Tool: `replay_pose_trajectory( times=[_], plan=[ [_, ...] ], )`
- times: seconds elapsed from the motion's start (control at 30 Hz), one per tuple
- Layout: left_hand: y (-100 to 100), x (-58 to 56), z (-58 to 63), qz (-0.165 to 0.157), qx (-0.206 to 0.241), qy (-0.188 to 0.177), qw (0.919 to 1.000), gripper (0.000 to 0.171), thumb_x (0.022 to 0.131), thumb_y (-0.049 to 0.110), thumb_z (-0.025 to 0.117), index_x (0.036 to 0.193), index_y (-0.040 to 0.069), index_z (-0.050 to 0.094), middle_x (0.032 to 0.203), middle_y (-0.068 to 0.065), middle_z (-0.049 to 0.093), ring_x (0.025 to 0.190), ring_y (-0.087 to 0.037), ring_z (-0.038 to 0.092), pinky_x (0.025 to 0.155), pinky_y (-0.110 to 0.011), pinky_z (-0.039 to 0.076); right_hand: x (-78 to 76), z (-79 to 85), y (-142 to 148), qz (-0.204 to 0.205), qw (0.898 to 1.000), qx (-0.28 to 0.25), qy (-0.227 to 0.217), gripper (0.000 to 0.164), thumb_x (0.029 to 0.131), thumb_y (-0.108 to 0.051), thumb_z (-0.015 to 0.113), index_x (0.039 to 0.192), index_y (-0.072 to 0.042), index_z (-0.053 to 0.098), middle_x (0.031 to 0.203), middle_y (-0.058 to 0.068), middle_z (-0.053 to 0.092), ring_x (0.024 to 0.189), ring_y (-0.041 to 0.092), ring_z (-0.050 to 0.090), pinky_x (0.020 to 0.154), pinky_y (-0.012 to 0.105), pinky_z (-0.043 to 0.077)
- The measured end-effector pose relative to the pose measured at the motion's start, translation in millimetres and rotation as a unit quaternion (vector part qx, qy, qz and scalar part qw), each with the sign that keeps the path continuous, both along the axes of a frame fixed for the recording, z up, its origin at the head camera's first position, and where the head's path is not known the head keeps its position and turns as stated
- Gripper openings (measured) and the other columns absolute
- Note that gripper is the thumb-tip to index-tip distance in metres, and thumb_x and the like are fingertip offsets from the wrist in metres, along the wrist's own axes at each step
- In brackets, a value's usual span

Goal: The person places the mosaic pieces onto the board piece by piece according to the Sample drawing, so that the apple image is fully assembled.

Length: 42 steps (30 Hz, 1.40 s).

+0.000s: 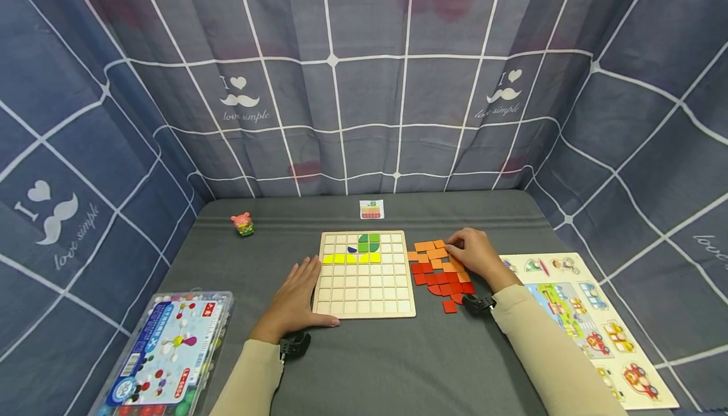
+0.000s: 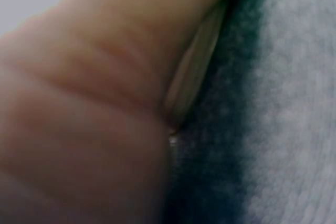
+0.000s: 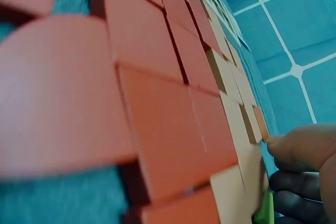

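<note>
A pale wooden grid board (image 1: 364,289) lies in the middle of the table. On it are green tiles (image 1: 373,238), a small dark blue piece (image 1: 352,250) and a row of yellow tiles (image 1: 341,258). My left hand (image 1: 298,293) rests against the board's left side, fingers straight, thumb along the near edge. To the right lie several orange tiles (image 1: 423,246) and red tiles (image 1: 449,288). At the pile's far side my right hand (image 1: 471,250) pinches an orange tile (image 3: 261,123) at its edge. A green piece (image 3: 266,209) shows beneath its curled fingers. The left wrist view is blurred.
A small printed card (image 1: 372,209) lies beyond the board. At far left stands a pink-headed toy figure (image 1: 242,224), with a clear plastic case (image 1: 170,346) nearer. A picture puzzle board (image 1: 597,334) lies under the right forearm. Grid-patterned curtains (image 1: 364,93) surround the table.
</note>
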<state>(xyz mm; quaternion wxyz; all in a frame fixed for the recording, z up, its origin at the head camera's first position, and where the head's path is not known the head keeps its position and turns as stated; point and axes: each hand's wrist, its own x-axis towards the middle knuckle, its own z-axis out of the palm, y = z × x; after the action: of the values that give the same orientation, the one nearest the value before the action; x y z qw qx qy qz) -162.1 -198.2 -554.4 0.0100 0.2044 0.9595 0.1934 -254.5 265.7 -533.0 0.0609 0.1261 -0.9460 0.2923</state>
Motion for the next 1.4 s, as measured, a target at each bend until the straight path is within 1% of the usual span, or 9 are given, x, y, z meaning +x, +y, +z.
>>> replay_pose_trajectory(
  times=[0.27,0.43,0.5,0.63,0.73,0.87,1.03,1.13,1.4],
  plan=[
    [-4,-0.8,-2.2,0.004,-0.005,0.012,0.9999,0.154,0.06,0.097,0.07,0.166,-0.002,0.02,0.172,-0.015,0.018,0.159,-0.03,0.012,0.128,-0.048,0.007,-1.2,-4.1,-3,-0.022,0.999,0.003,0.03,0.018,0.093,-0.025,0.084,0.091,-0.008,0.081,0.091,0.005,0.068,0.085,0.028,0.064,0.081,0.05,0.053],
    [-2,-1.2,-1.8,-0.002,-0.002,0.012,0.9999,0.152,0.061,0.095,0.072,0.166,-0.003,0.021,0.172,-0.017,0.019,0.159,-0.032,0.013,0.127,-0.049,0.009,-2.5,-6.0,-7,-0.038,0.999,0.006,0.036,0.023,0.093,-0.028,0.084,0.087,-0.006,0.079,0.089,0.007,0.066,0.085,0.031,0.063,0.081,0.052,0.053],
    [-1,-1.2,-1.5,-0.002,-0.003,0.008,1.0,0.152,0.061,0.094,0.073,0.166,-0.003,0.021,0.172,-0.017,0.02,0.159,-0.032,0.013,0.128,-0.049,0.009,-2.6,-5.2,-6,-0.039,0.999,0.006,0.027,0.021,0.093,-0.027,0.083,0.088,-0.007,0.079,0.09,0.007,0.066,0.085,0.03,0.063,0.08,0.051,0.053],
    [1,-0.4,-1.4,-0.001,-0.007,0.001,1.0,0.153,0.061,0.094,0.073,0.166,-0.002,0.019,0.172,-0.017,0.019,0.159,-0.032,0.013,0.128,-0.048,0.008,-1.2,-0.4,3,-0.024,1.0,0.007,0.003,0.015,0.096,-0.021,0.08,0.091,-0.007,0.079,0.092,0.007,0.067,0.085,0.027,0.063,0.078,0.049,0.054],
    [2,0.0,-1.7,-0.001,-0.002,0.003,1.0,0.153,0.061,0.094,0.074,0.166,-0.003,0.02,0.172,-0.017,0.019,0.159,-0.032,0.013,0.128,-0.049,0.008,1.3,5.0,12,-0.004,1.0,0.016,-0.013,0.009,0.096,-0.013,0.077,0.093,-0.005,0.079,0.089,0.005,0.068,0.08,0.024,0.063,0.075,0.048,0.055],
    [1,-0.4,-3.2,-0.006,0.005,0.014,0.9999,0.151,0.061,0.092,0.075,0.165,-0.004,0.022,0.171,-0.018,0.021,0.158,-0.033,0.015,0.127,-0.051,0.011,5.9,12.8,23,0.025,0.998,0.027,-0.046,0.005,0.093,-0.008,0.078,0.093,-0.003,0.078,0.084,0.001,0.069,0.076,0.02,0.064,0.073,0.046,0.057],
    [0,-0.8,-4.1,-0.005,0.004,0.02,0.9998,0.151,0.061,0.094,0.074,0.165,-0.004,0.023,0.171,-0.018,0.022,0.158,-0.033,0.016,0.127,-0.051,0.011,9.1,18.7,28,0.057,0.994,0.04,-0.08,0.014,0.089,-0.01,0.083,0.098,-0.001,0.078,0.087,0.003,0.071,0.08,0.021,0.066,0.076,0.047,0.058],
    [-1,-0.8,-3.9,-0.006,0.004,0.015,0.9999,0.152,0.061,0.095,0.072,0.165,-0.003,0.023,0.171,-0.017,0.02,0.158,-0.032,0.014,0.127,-0.051,0.01,9.8,20.5,28,0.058,0.993,0.045,-0.091,0.018,0.087,-0.011,0.085,0.099,0.0,0.078,0.089,0.004,0.071,0.082,0.022,0.066,0.077,0.048,0.058],
    [0,-0.8,-2.4,-0.002,-0.003,0.005,1.0,0.153,0.061,0.096,0.071,0.166,-0.002,0.02,0.172,-0.015,0.018,0.159,-0.029,0.011,0.128,-0.047,0.008,11.0,22.3,25,0.049,0.992,0.039,-0.108,0.013,0.087,-0.005,0.08,0.098,0.0,0.077,0.087,0.003,0.07,0.079,0.02,0.064,0.074,0.044,0.057]
  ],
)
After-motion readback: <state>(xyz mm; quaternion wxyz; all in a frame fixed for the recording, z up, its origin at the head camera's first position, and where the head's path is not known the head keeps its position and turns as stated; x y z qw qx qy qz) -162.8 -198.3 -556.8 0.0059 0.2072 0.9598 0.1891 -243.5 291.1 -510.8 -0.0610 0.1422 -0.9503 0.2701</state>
